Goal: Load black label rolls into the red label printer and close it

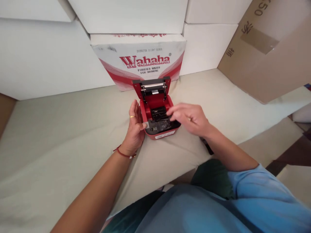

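A small red and black thermal printer point(159, 125) sits on the cloth-covered surface with its lid point(152, 86) raised and tipped back. Its black inner bay is exposed, and a white label runs along the front wall. My left hand point(136, 129) is against the printer's left side, fingers along the wall and thumb over the front left corner by a small grey patch. Over the right rim, my right hand point(190, 118) has its fingers curled together, tips at the inside of the bay. Whether anything is between those fingertips cannot be made out.
Behind the printer stands a red and white Wahaha water carton point(145, 61), with white boxes point(48, 58) stacked along the back. A large brown cardboard box point(262, 51) is on the right. The pale cloth point(60, 145) covers the work surface, whose near edge lies by my body.
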`<state>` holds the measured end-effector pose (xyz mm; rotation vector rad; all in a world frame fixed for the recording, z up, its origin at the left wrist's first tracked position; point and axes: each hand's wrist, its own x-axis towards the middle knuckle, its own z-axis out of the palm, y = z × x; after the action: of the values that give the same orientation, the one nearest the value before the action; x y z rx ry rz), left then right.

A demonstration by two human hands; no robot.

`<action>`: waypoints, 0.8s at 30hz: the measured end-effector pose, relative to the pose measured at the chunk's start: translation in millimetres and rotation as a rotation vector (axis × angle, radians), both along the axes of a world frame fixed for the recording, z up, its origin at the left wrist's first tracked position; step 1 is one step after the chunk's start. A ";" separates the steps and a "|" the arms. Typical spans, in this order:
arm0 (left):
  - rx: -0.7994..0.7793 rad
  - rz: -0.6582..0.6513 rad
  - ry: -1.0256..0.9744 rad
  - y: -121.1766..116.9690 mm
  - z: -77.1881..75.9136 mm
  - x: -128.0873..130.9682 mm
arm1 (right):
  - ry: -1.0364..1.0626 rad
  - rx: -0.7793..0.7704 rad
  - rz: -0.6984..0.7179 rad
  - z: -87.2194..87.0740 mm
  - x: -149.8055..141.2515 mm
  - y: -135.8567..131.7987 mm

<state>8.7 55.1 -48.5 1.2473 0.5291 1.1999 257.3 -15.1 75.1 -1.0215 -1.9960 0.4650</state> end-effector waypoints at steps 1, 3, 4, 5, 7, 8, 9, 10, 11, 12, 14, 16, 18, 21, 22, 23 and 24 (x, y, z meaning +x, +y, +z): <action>0.001 -0.002 -0.009 0.6 -1.1 0.8 | -0.055 -0.116 -0.042 12.2 -2.4 5.2; -0.007 -0.007 -0.024 2.1 -3.0 2.4 | -0.274 -0.311 -0.110 35.4 -12.1 18.8; -0.007 -0.011 -0.027 3.1 -4.0 3.1 | -0.430 -0.380 -0.133 45.2 -19.4 26.4; -0.004 -0.016 -0.027 4.2 -5.2 3.9 | -0.593 -0.426 -0.159 53.2 -27.9 34.0; 0.003 -0.022 -0.021 6.5 -7.7 5.4 | -0.866 -0.457 -0.216 62.9 -46.4 47.6; 0.003 -0.017 -0.022 7.6 -8.9 6.2 | -0.961 -0.455 -0.234 64.8 -55.3 53.3; 0.000 -0.010 -0.025 8.6 -10.1 6.9 | -1.028 -0.454 -0.245 64.9 -63.1 58.2; -0.006 -0.003 -0.029 9.5 -11.1 7.5 | -1.074 -0.464 -0.252 63.7 -69.6 62.3; -0.012 0.001 -0.034 10.2 -11.7 8.0 | -1.103 -0.481 -0.253 61.7 -74.6 65.9; -0.016 0.000 -0.037 10.7 -12.1 8.2 | -1.126 -0.498 -0.253 59.3 -78.2 69.0; -0.014 -0.012 -0.035 11.2 -11.9 8.1 | -1.148 -0.524 -0.257 54.9 -81.8 73.5; -0.006 -0.023 -0.028 11.2 -10.9 7.2 | -1.145 -0.528 -0.272 53.1 -82.7 74.8; -0.019 -0.023 -0.020 11.2 -9.9 6.2 | -1.137 -0.517 -0.293 54.7 -82.3 70.2; -0.030 -0.025 -0.017 11.2 -9.1 6.0 | -1.047 -0.482 -0.361 63.1 -75.7 48.5; -0.024 -0.026 -0.019 11.2 -8.9 6.4 | -0.962 -0.460 -0.380 66.9 -69.6 37.7; -0.018 -0.026 -0.025 11.1 -8.8 7.1 | -0.842 -0.436 -0.384 70.9 -60.5 26.2; -0.013 -0.025 -0.035 11.0 -8.6 7.9 | -0.692 -0.413 -0.381 74.6 -48.0 14.8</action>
<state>16.5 66.1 -57.1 1.2166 0.4940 1.1932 209.3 -0.3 149.7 -1.9895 -2.2479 0.3423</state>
